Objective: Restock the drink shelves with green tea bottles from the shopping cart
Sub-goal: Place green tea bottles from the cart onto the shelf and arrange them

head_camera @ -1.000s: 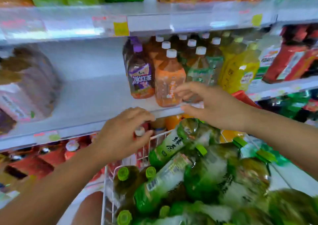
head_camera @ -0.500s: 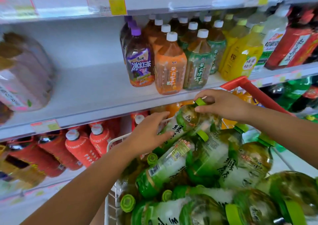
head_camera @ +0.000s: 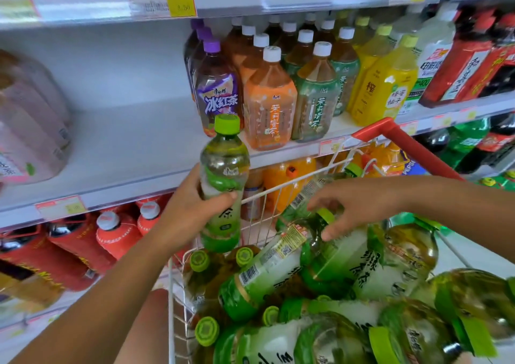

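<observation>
half a second earlier, both your hands were on the top bottle lying in the shopping cart [head_camera: 278, 191]. by this moment your left hand [head_camera: 192, 205] had lifted that green tea bottle [head_camera: 223, 168] clear of the wire rim. it held the bottle upright, fingers wrapped round the label, cap up, in front of the shelf [head_camera: 125, 146] edge and below the purple-capped bottle [head_camera: 217, 96]. it was not yet on the shelf. your right hand [head_camera: 359, 205] had moved to a second bottle [head_camera: 267, 269] lying slanted in the pile, with thumb and fingers closed on its neck by the cap. one bottle looked ready for the bare shelf space, the next already in your grasp.
</observation>
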`<state>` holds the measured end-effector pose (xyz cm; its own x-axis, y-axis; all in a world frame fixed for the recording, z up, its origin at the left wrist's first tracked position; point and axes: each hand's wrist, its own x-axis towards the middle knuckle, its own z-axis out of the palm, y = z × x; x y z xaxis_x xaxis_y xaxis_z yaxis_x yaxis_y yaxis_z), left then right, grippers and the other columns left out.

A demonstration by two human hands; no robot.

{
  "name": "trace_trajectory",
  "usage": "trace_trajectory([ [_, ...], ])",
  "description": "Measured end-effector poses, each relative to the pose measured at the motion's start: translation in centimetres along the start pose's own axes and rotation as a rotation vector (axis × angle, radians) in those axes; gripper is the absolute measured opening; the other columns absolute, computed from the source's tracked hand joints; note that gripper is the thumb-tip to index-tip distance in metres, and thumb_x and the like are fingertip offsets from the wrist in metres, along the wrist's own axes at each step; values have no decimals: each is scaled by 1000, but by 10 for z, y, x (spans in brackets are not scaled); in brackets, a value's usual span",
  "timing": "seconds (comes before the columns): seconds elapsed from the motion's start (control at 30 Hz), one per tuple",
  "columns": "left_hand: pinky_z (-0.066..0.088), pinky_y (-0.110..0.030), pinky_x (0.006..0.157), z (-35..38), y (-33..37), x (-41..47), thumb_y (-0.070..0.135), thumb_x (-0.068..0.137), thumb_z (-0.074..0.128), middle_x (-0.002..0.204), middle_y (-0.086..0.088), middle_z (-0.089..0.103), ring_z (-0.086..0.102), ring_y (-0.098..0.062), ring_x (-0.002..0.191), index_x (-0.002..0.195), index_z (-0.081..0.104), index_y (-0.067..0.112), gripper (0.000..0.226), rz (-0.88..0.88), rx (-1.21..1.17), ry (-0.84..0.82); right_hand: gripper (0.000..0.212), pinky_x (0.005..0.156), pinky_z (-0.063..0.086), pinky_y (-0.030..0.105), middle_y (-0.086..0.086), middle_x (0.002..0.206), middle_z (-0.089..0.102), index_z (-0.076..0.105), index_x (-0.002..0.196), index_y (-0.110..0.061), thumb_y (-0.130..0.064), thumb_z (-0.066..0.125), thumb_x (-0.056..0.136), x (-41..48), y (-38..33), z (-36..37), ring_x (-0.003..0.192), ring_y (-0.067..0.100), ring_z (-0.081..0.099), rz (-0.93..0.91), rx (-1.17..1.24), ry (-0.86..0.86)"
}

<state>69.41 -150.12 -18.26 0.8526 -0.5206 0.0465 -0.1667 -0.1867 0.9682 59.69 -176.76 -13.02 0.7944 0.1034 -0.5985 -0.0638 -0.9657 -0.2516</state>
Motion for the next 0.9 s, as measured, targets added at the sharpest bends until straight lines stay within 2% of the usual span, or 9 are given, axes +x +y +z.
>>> trace_trajectory([
  [0.1, 54, -29, 76, -7, 0, -6, 41, 61, 80, 92, 18, 74, 71, -6, 87, 93, 63, 50, 37, -44, -4, -31, 82, 110, 30, 35, -3, 147, 27, 28, 145, -38, -57, 69, 77, 12, 0, 15, 137, 19, 28, 17, -23, -75],
  [0.2, 52, -15, 67, -1, 5, -15, 29, 73, 80, 90, 22, 74, 71, 0, 83, 98, 61, 42, 34, -64, 0, -81, 79, 103, 33, 28, -6, 145, 35, 36, 142, -36, -53, 73, 74, 17, -3, 15, 130, 15, 36, -35, 31, -2],
  [0.33, 52, -22, 73, 1, 12, -14, 39, 63, 85, 93, 21, 74, 71, -1, 85, 90, 67, 51, 34, -76, 43, -139, 68, 94, 37, 25, -13, 134, 44, 49, 128, -37, -52, 77, 69, 10, -12, 8, 121, 10, 43, -62, 190, 106],
  [0.47, 55, -28, 80, -1, 16, -15, 46, 54, 85, 98, 20, 74, 71, -4, 89, 88, 64, 60, 42, -66, 56, -185, 55, 78, 46, 24, -10, 113, 55, 53, 109, -33, -54, 77, 64, 3, -28, 4, 103, 11, 54, -83, 305, 196],
  [0.6, 55, -34, 87, -7, 16, -20, 41, 60, 79, 107, 9, 74, 70, -11, 100, 100, 67, 46, 42, -22, 5, -181, 36, 54, 44, 11, -5, 84, 56, 51, 91, -20, -31, 81, 72, -2, -51, -3, 65, -6, 59, -211, 504, 247],
  [0.67, 56, -23, 77, -10, 19, -23, 33, 62, 79, 101, 9, 76, 72, -9, 94, 95, 69, 44, 37, -8, -28, -175, 38, 59, 49, 19, -1, 82, 64, 55, 91, -17, -32, 82, 70, -6, -63, -12, 68, 1, 62, -256, 526, 315],
  [0.73, 56, -21, 73, -13, 19, -25, 36, 58, 79, 98, 8, 76, 73, -11, 91, 93, 70, 45, 37, -13, -43, -175, 40, 70, 53, 29, 2, 90, 69, 58, 96, -15, -31, 82, 69, -9, -73, -23, 77, 8, 66, -290, 552, 370],
  [0.83, 56, -29, 78, -18, 17, -26, 43, 55, 77, 101, 2, 76, 73, -16, 94, 103, 69, 34, 50, -13, -85, -130, 40, 68, 57, 26, -6, 92, 72, 62, 101, -15, -30, 79, 68, -22, -80, -43, 80, 7, 69, -333, 634, 416],
  [0.9, 56, -31, 80, -20, 18, -25, 44, 55, 76, 102, 3, 76, 72, -16, 95, 109, 67, 29, 57, -7, -98, -119, 41, 67, 57, 25, -13, 96, 72, 64, 102, -23, -35, 78, 65, -30, -81, -55, 84, 6, 70, -359, 664, 473],
])
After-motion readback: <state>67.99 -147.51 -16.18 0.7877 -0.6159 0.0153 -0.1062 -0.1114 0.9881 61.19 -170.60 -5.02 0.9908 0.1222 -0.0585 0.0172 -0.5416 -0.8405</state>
